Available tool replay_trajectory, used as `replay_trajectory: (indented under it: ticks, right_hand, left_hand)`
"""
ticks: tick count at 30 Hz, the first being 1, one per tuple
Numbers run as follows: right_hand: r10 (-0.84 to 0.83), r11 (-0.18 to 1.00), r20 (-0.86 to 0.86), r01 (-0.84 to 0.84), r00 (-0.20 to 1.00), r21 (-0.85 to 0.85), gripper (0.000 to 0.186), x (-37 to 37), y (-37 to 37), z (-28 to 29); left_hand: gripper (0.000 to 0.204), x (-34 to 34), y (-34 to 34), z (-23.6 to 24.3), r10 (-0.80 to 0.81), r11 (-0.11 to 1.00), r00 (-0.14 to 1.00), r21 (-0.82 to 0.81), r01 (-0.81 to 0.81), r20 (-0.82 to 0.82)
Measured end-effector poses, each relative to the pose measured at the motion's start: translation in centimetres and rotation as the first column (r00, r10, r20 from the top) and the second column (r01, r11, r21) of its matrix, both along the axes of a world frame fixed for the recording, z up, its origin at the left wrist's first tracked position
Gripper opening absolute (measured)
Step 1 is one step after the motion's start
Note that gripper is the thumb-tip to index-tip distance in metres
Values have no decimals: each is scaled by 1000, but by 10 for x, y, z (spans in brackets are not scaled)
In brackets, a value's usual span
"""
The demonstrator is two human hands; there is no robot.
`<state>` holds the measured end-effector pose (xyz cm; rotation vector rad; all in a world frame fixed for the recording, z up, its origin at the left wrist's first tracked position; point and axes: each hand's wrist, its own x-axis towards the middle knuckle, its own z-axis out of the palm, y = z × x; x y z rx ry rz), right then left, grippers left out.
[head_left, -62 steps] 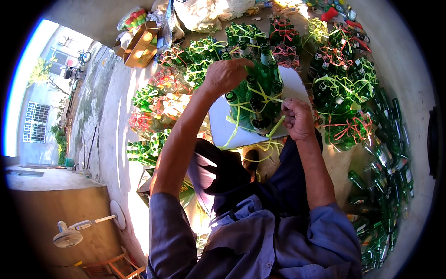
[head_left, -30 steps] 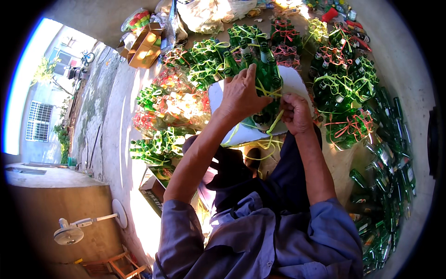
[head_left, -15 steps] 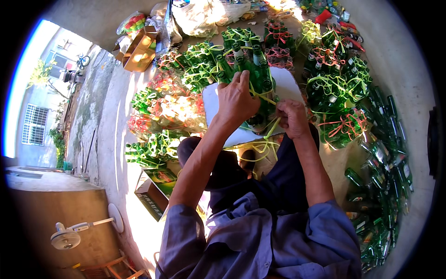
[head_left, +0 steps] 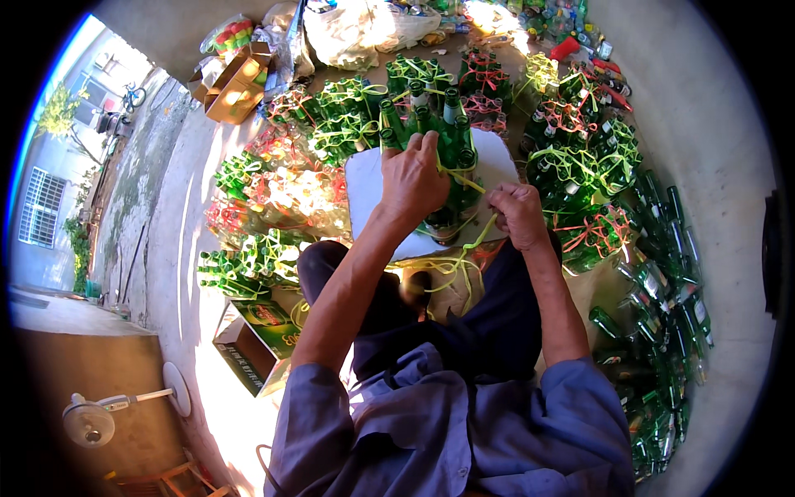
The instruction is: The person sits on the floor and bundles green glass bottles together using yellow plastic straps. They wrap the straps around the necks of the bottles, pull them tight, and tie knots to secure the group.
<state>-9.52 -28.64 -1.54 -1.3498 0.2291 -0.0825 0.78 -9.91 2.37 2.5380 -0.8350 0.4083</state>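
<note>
Several green glass bottles (head_left: 451,132) stand in a tight cluster on a white board (head_left: 364,195) at my knees. My left hand (head_left: 412,174) is closed at the near left side of the cluster, its fingers curled down among the necks, thumb mostly hidden. A yellow plastic strap (head_left: 465,180) runs from beside its fingers across the bottles to my right hand (head_left: 518,214). That hand, right of the cluster, is closed in a pinch on the strap. Loose yellow strap ends (head_left: 451,269) hang below the board's near edge.
Strapped bottle bundles (head_left: 584,157) surround the board to the right, left and far side. Loose green bottles (head_left: 662,331) pile along the right wall. An open carton (head_left: 257,344) and a white fan-like fixture (head_left: 91,421) are at left; a cardboard box (head_left: 238,87) stands far left.
My right hand has moved slightly away from the bottles, and the strap between the hands looks straighter. My left hand keeps its place at the bottles. The whole view has shifted a little.
</note>
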Motion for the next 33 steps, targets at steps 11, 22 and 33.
replay_trajectory:
  ticks: [11,22,33]
  right_hand:
    - [176,535,566,404,805,-742,19,46,-7,58]
    - [174,874,110,-102,979,-476,19,104,-35,7]
    - [306,901,-93,-320,947,-292,29,111,-53,-4]
  left_hand:
    - [61,3,2,-8,-8,1000,1000,-10,8,23]
    - [60,-5,2,4,-8,1000,999,28,8,32]
    - [67,1,-4,25,-195,981,973,49,190,126]
